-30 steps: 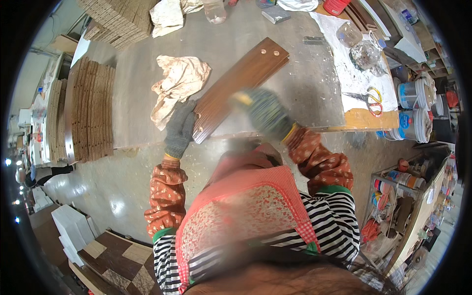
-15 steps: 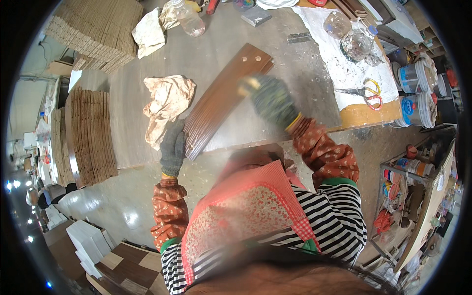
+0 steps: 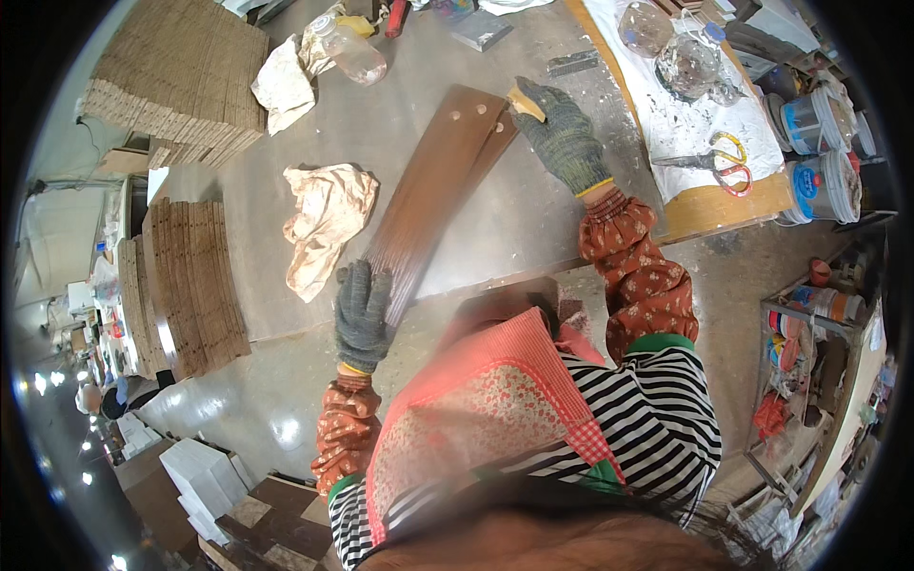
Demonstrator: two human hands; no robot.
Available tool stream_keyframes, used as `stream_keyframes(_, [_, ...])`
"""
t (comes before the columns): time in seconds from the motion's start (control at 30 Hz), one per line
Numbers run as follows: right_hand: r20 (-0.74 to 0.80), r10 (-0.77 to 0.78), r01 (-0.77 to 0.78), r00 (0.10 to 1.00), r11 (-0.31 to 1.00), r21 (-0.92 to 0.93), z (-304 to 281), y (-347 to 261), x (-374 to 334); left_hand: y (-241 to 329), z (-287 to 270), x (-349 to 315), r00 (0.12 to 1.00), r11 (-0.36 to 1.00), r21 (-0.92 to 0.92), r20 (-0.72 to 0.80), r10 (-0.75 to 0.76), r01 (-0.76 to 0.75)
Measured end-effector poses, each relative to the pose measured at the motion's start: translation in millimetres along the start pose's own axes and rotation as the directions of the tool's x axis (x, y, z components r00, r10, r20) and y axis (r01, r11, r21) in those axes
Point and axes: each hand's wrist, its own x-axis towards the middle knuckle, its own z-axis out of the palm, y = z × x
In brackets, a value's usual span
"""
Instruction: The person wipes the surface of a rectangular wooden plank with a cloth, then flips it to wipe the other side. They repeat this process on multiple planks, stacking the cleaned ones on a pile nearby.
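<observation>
hands (image 3: 362,314) steady brown board (image 3: 433,190); pad (image 3: 526,103) possibly sponge.

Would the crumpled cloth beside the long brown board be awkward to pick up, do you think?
The crumpled cloth probably lifts light and floppy: it lies in soft folds on the worktable. It likely won't roll or slip, though it may drape and drag.

Right hand (image 3: 562,138), earlier blurred over the middle of the brown wooden board (image 3: 433,195), now lies at the board's far end, its yellow pad (image 3: 526,103) against the edge.
</observation>
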Motion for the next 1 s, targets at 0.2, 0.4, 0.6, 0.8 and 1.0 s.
stream_keyframes(0.2, [-0.039, -0.234, 0.228, 0.972, 0.967, -0.111, 25, -14, 14, 4, 0, -7, 0.994, 0.983, -0.178, -0.091, -0.066, 0.049])
stream_keyframes(0.4, [0.356, -0.408, 0.51, 0.841, 0.816, -0.27, 13, -90, -28, 10, -4, -2, 0.982, 0.953, -0.276, -0.108, -0.156, 0.121])
stream_keyframes(0.6, [0.549, -0.621, 0.619, 0.559, 0.754, 0.222, 21, -193, -122, 9, 0, -5, 0.974, 0.916, -0.368, -0.096, -0.207, 0.158])
stream_keyframes(0.8, [0.476, -0.671, 0.712, 0.568, 0.691, 0.125, 13, -181, -97, 8, -2, -7, 0.968, 0.902, -0.377, -0.051, -0.245, 0.209])
stream_keyframes(1.0, [0.25, -0.694, 0.736, 0.675, 0.659, -0.158, -2, -89, 12, 5, -1, -8, 0.976, 0.918, -0.358, -0.068, -0.205, 0.168])
